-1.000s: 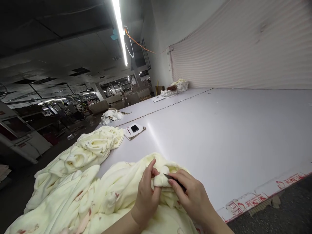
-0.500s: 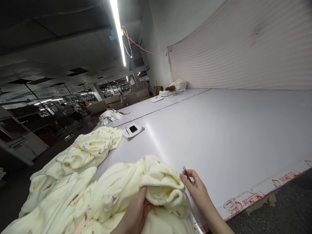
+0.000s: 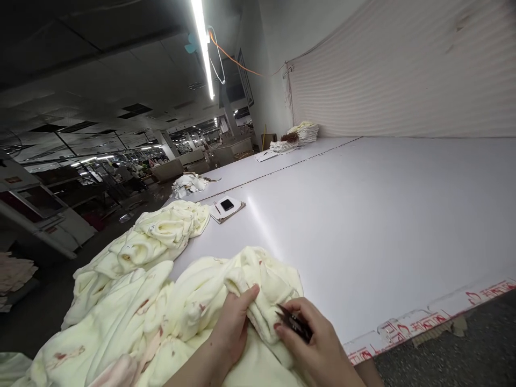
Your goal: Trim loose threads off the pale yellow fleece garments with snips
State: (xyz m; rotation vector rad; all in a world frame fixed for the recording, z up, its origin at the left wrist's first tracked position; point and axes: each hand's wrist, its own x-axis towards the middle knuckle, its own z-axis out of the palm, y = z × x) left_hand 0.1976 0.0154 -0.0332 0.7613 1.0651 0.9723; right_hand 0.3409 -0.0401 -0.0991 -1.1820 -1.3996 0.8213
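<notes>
In the head view, two bare hands work over one white, smooth-topped table point(image 3: 382, 231). The left hand point(image 3: 231, 329) pinches a fold of pale-yellow plush fabric with reddish print point(image 3: 278, 277), thumb on top, fingers curled underneath. The right hand point(image 3: 318, 338) grips one pair of dark, slim-pointed metal snips point(image 3: 296, 324) between thumb and fingers; the points face the held fold, between the hands, though contact cannot be told. More plush is heaped leftward, its pieces too merged to count. Beyond lies one black rectangular device point(image 3: 227, 205) on one stack of white sheets point(image 3: 220, 215).
</notes>
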